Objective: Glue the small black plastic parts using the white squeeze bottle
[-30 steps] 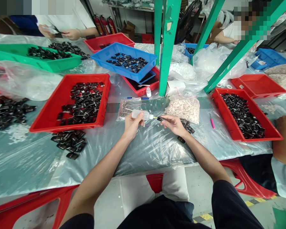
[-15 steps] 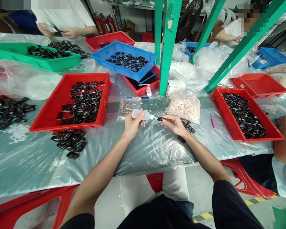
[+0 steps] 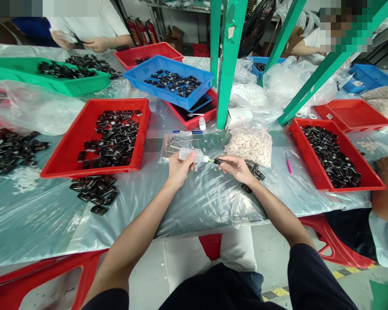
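Note:
My left hand (image 3: 180, 169) is closed round a translucent squeeze bottle (image 3: 194, 155) lying sideways, its yellowish nozzle pointing right. The nozzle's tip meets or nearly meets a small black plastic part (image 3: 218, 161), pinched in the fingers of my right hand (image 3: 235, 168). Whether the two touch I cannot tell. Several more black parts (image 3: 258, 172) lie on the table beside my right wrist. Behind my hands are a clear bag of metal pins (image 3: 174, 144) and a clear bag of small off-white pieces (image 3: 248, 146).
A red tray (image 3: 53, 165) of black parts stands left, with loose ones before it; another red tray (image 3: 320, 183) stands right. A pink pen-like tool (image 3: 289, 164) lies between. Green posts (image 3: 228, 64) rise behind a small white bottle (image 3: 202, 124). A co-worker's arm (image 3: 386, 185) is at right.

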### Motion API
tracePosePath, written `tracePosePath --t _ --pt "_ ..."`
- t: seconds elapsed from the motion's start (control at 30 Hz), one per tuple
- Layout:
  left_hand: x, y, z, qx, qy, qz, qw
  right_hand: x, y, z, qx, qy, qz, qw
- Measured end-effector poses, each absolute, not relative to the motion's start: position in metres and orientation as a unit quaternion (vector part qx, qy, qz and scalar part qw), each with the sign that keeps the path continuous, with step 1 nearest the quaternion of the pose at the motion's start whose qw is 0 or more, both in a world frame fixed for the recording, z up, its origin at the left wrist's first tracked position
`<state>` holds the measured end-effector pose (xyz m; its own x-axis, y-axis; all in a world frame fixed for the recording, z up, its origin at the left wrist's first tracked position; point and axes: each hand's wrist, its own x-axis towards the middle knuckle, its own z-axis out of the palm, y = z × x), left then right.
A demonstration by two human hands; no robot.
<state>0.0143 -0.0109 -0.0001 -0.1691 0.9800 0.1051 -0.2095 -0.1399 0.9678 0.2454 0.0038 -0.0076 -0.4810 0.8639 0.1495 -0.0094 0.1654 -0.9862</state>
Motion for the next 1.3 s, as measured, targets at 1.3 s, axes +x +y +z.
tracePosePath --t 1.3 --pt "0.018 -0.010 0.002 0.396 0.466 0.625 0.486 0.243 0.004 0.004 -0.347 -0.518 0.681 0.384"
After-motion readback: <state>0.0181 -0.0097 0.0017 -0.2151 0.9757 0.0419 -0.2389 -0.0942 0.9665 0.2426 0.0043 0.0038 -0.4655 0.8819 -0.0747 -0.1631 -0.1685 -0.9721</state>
